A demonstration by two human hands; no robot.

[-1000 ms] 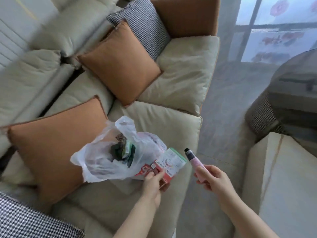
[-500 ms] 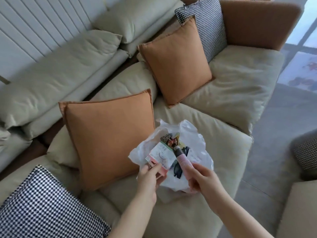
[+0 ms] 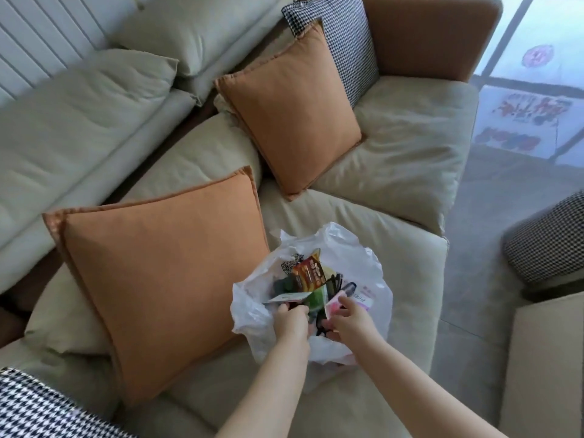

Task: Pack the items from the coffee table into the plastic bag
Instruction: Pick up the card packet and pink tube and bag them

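Observation:
A translucent white plastic bag (image 3: 363,263) sits open on the beige sofa seat (image 3: 395,222). Inside it lie a brown-orange snack packet (image 3: 309,273), dark items and a green one. My left hand (image 3: 290,320) is at the bag's near rim and grips a flat white-and-pink box (image 3: 286,298), which lies half inside the mouth. My right hand (image 3: 347,320) holds a pink tube (image 3: 335,306) with its black-capped end pushed down among the bag's contents.
Two orange cushions (image 3: 170,279) (image 3: 290,105) lean on the sofa left of and behind the bag. Houndstooth cushions lie at the bottom left (image 3: 47,409) and top (image 3: 344,42). A pale table corner (image 3: 543,358) and a houndstooth stool (image 3: 550,241) stand at right.
The view swung from the table side to over the sofa. My right hand carried the pink tube to the bag and pushed it in. My left hand slid the box further into the mouth.

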